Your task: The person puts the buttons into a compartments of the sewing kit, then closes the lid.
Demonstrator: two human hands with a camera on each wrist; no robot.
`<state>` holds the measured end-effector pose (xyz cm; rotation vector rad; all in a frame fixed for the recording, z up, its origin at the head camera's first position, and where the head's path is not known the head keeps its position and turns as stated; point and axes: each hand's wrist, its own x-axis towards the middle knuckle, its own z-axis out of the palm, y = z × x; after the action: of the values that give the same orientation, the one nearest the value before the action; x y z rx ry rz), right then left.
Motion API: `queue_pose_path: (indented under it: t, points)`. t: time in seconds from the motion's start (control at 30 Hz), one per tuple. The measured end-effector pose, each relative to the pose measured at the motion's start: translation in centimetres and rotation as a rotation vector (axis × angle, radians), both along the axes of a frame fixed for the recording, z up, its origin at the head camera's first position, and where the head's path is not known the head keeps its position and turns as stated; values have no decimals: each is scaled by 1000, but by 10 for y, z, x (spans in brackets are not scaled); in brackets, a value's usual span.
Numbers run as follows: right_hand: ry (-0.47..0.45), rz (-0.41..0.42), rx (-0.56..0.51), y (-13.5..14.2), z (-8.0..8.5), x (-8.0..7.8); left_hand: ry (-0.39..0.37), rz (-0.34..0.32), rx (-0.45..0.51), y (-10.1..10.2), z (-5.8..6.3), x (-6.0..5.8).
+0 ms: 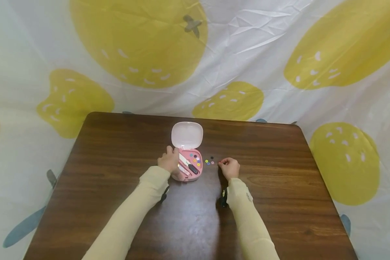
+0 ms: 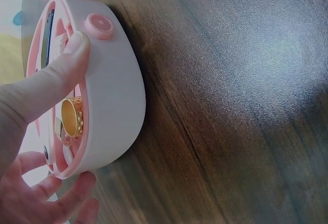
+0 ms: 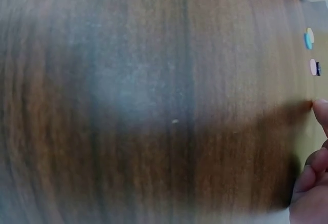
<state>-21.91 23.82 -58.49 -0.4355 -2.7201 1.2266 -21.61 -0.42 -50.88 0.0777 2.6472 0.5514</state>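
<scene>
An open pink-and-white sewing case (image 2: 115, 90) stands on the table, its pale lid (image 1: 186, 134) tipped back. My left hand (image 1: 169, 159) grips the case's left side, thumb over the rim and fingers round the outer wall. Inside lie a gold thimble (image 2: 73, 116), a black-handled tool (image 1: 193, 168) and several coloured buttons (image 1: 195, 160). Right of the case, my right hand (image 1: 230, 168) pinches a small red button (image 3: 311, 104) at the tabletop, thumb and forefinger together. Between hand and case lie a yellow-green button (image 1: 206, 161), a black button (image 1: 212, 157) and a pink button (image 1: 212, 163).
The brown wood-grain table (image 1: 279, 209) has a back edge running behind the case. A white cloth (image 1: 169, 101) printed with yellow lemons hangs beyond it and at both sides.
</scene>
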Motion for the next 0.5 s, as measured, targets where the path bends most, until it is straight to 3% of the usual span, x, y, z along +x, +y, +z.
queue_pose_path:
  t: [0.33,0.5]
  points:
    - [-26,25,16,-7,20,7,-9,13,8,0,-1,0]
    - [-30,49,-41,-13,24,3,-3,0,1,0,-4,-1]
